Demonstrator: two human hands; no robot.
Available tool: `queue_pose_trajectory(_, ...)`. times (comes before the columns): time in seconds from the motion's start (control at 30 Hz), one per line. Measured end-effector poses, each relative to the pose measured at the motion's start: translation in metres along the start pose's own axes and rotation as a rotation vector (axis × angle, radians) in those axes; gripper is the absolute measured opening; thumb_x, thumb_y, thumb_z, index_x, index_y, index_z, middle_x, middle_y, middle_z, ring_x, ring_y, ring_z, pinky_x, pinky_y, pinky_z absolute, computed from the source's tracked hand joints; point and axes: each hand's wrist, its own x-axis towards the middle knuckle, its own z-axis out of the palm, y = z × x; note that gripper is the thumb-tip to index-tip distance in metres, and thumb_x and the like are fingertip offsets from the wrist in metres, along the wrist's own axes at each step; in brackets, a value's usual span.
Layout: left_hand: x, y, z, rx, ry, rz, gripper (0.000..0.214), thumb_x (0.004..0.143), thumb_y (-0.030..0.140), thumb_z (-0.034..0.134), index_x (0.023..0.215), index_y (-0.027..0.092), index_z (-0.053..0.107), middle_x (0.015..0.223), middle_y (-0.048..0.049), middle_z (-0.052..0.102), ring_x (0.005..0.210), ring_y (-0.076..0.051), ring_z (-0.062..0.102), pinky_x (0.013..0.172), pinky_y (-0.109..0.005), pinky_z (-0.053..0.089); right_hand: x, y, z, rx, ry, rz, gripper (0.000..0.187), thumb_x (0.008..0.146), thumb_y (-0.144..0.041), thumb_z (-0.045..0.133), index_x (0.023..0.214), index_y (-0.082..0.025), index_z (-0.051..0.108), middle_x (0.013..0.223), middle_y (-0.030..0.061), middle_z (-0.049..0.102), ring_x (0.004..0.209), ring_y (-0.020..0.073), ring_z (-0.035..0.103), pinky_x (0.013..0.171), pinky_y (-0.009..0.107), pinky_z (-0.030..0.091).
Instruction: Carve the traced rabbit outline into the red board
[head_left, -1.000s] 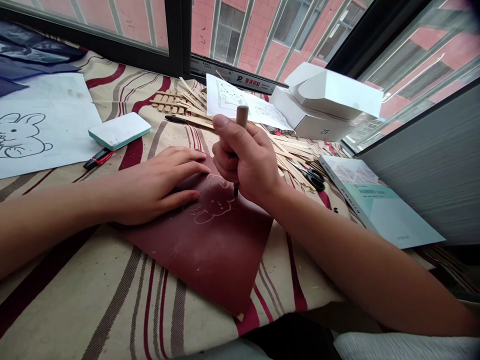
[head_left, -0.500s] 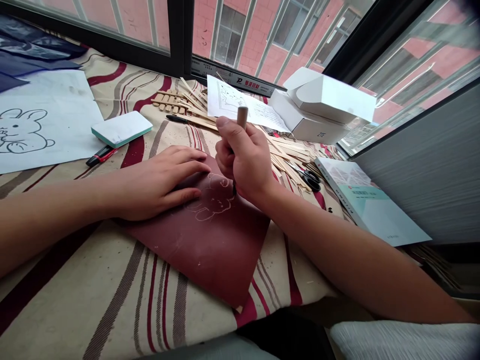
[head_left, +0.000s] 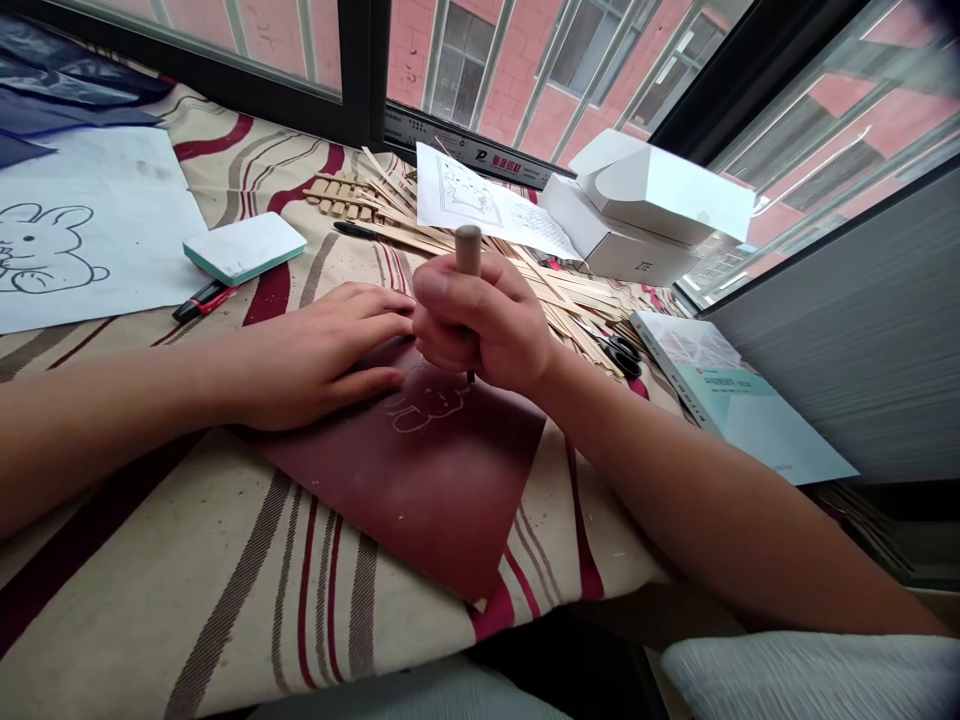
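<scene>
Maroon board (head_left: 405, 490): where does it lie against the fingers?

It rests on the striped cloth (head_left: 225, 600), partly under the left hand (head_left: 330, 350). That palm faces down, its fingers stretched out and slightly parted over the board's upper left part, with the thumb beside the pale outline drawing (head_left: 431, 405).

And the right hand (head_left: 487, 325)?

Its fingers are curled in a fist around the wooden-handled tool (head_left: 468, 250), which stands nearly upright above the board. The dark tip shows below the fist, by the drawing's right side; I cannot tell how firmly it presses.

What lies beyond the fist?

Thin wooden strips (head_left: 577, 292), with scissors (head_left: 622, 350) at their right end.
</scene>
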Motion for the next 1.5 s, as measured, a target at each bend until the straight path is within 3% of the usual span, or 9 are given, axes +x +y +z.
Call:
queue_pose_trajectory(0.2,-0.001,0.000,0.001,0.021,-0.003,0.000,0.056,0.104,0.061,0.042,0.137,0.022,0.065,0.156,-0.0088,0.055,0.146,-0.037,0.048,0.128,-0.058,0.039,-0.001,-0.001,0.001,-0.058,-0.018,0.003,0.049,0.100,-0.040,0.063,0.060,-0.025,0.039,0.048,-0.0079,0.033,0.044,0.0065,0.027,0.042,0.025,0.026)
queue_pose_trajectory(0.43,0.002,0.003,-0.002,0.026,-0.021,-0.014,0.055,0.101,0.063,0.045,0.133,0.024,0.068,0.153,-0.0097,0.058,0.140,-0.036,0.054,0.129,-0.058,0.039,0.003,0.009,0.015,-0.208,0.463,-0.158,0.052,0.099,-0.042,0.070,0.060,-0.022,0.042,0.059,-0.0054,0.034,0.054,0.0072,0.033,0.048,0.024,0.029)
queue_pose_trajectory(0.63,0.001,0.003,-0.004,0.051,-0.034,-0.012,0.057,0.104,0.059,0.040,0.137,0.021,0.066,0.158,-0.0081,0.054,0.141,-0.036,0.052,0.128,-0.057,0.040,-0.004,-0.003,0.002,-0.003,-0.019,0.028,0.043,0.102,-0.029,0.054,0.062,-0.023,0.040,0.049,-0.0089,0.031,0.042,0.0045,0.027,0.043,0.022,0.025)
queue_pose_trajectory(0.8,0.001,0.005,-0.006,0.030,-0.057,-0.023,0.055,0.103,0.059,0.041,0.136,0.023,0.065,0.158,-0.0122,0.054,0.144,-0.037,0.050,0.128,-0.059,0.041,-0.004,-0.007,-0.003,0.101,-0.106,0.090,0.043,0.100,-0.027,0.055,0.061,-0.024,0.038,0.048,-0.0100,0.026,0.041,0.0043,0.023,0.041,0.021,0.023)
queue_pose_trajectory(0.97,0.002,0.006,-0.004,0.013,-0.041,-0.026,0.049,0.101,0.059,0.043,0.129,0.027,0.068,0.154,-0.0084,0.057,0.142,-0.037,0.052,0.128,-0.058,0.040,-0.002,0.000,0.011,-0.102,0.190,-0.035,0.042,0.098,-0.023,0.061,0.060,-0.022,0.044,0.053,-0.0066,0.038,0.047,0.0059,0.032,0.043,0.023,0.028)
queue_pose_trajectory(1.13,0.003,0.008,-0.005,0.007,-0.041,-0.042,0.054,0.101,0.061,0.043,0.132,0.025,0.067,0.153,-0.0104,0.058,0.139,-0.036,0.055,0.128,-0.058,0.040,0.004,0.007,0.018,-0.217,0.567,0.001,0.043,0.103,-0.030,0.059,0.067,-0.023,0.038,0.054,-0.0074,0.028,0.049,0.0068,0.031,0.045,0.020,0.028)
queue_pose_trajectory(1.2,0.002,0.006,-0.004,0.006,-0.046,-0.041,0.052,0.101,0.061,0.043,0.130,0.025,0.068,0.153,-0.0098,0.058,0.139,-0.036,0.054,0.128,-0.058,0.040,0.003,0.006,0.016,-0.152,0.490,0.023,0.044,0.103,-0.030,0.060,0.065,-0.023,0.038,0.051,-0.0077,0.028,0.047,0.0067,0.031,0.045,0.020,0.029)
queue_pose_trajectory(1.33,0.000,-0.001,0.000,0.010,-0.013,-0.013,0.051,0.101,0.064,0.043,0.132,0.031,0.067,0.157,-0.0061,0.056,0.142,-0.035,0.052,0.129,-0.057,0.040,-0.003,0.000,0.006,0.062,0.098,0.000,0.043,0.094,-0.027,0.070,0.063,-0.022,0.041,0.049,-0.0089,0.032,0.043,0.0051,0.028,0.041,0.021,0.025)
queue_pose_trajectory(1.5,0.000,-0.003,0.002,0.009,0.005,0.012,0.055,0.103,0.065,0.042,0.138,0.030,0.065,0.159,-0.0063,0.054,0.145,-0.036,0.050,0.130,-0.058,0.038,-0.004,-0.003,0.001,0.120,0.004,0.054,0.042,0.098,-0.029,0.061,0.063,-0.024,0.039,0.048,-0.0100,0.026,0.040,0.0053,0.022,0.040,0.023,0.023)
